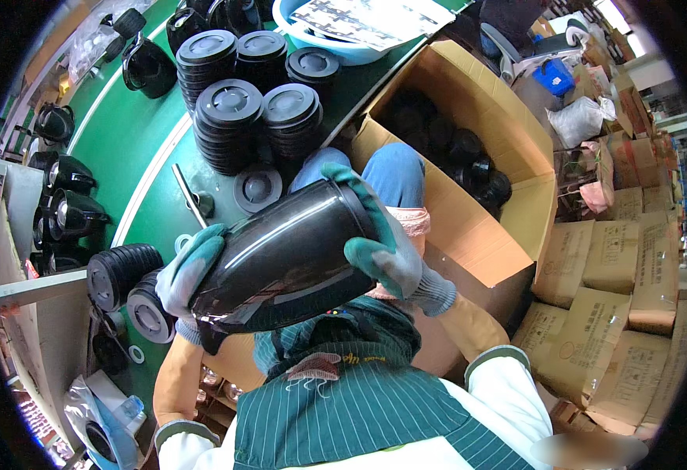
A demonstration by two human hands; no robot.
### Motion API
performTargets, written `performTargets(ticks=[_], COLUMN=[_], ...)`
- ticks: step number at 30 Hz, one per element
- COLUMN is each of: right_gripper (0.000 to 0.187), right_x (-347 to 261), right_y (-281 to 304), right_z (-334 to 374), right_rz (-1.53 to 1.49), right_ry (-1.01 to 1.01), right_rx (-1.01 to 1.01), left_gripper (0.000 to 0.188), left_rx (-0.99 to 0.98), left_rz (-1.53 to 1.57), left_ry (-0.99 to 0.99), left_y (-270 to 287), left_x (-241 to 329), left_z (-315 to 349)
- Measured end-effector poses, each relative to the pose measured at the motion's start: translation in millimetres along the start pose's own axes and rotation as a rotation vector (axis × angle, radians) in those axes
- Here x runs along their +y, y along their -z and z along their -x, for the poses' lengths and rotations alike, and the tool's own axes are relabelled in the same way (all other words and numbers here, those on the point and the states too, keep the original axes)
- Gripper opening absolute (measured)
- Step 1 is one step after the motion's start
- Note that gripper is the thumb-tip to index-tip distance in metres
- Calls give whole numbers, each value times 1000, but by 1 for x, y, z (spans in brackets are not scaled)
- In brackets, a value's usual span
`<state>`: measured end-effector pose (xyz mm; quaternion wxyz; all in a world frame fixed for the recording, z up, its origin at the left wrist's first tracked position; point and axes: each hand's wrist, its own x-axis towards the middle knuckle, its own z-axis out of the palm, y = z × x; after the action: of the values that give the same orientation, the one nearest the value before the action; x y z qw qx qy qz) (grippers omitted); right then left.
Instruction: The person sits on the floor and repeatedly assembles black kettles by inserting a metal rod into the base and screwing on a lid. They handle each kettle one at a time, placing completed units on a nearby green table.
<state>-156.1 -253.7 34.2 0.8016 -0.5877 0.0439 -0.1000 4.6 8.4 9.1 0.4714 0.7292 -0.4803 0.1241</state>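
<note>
Jug body [288,251] in glossy black plastic lies tilted between my hands, to the left of the open cardboard carton [476,247] and nearer my torso, above my lap. My gloved left hand [190,270] is curled around the lower, spouted end, palm and fingers wrapped on the shell. My gloved right hand [382,239] is spread wide across the broad rimmed end, fingers over the far edge and thumb on the near side. Both have hold of the body; I cannot see into it from here.

Left of the carton, on the green worktop [120,145], stand stacked ribbed black discs [232,102], with a single black disc [258,189] lying flat just beside them. Inside the carton are dark rounded parts [465,146].

I judge the step in hand to be handling and orienting the jug body. The next move seems to call for even support at both ends, since the slick shell could slide in my gloves.
</note>
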Motion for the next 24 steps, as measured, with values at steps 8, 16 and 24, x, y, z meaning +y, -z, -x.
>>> performTargets(ticks=[8, 16, 24], right_gripper=[121, 96, 66], right_x=[19, -19, -54], right_y=[-2, -26, -51], right_z=[6, 9, 13], right_rz=[452, 688, 908], right_ry=[504, 688, 773], right_rx=[-60, -84, -409], left_gripper=[33, 45, 47], left_rx=[-196, -413, -997], left_rz=[321, 1038, 823], left_ry=[485, 1216, 464], left_y=[8, -3, -39], left_x=[-2, -38, -7], left_z=[-9, 40, 21])
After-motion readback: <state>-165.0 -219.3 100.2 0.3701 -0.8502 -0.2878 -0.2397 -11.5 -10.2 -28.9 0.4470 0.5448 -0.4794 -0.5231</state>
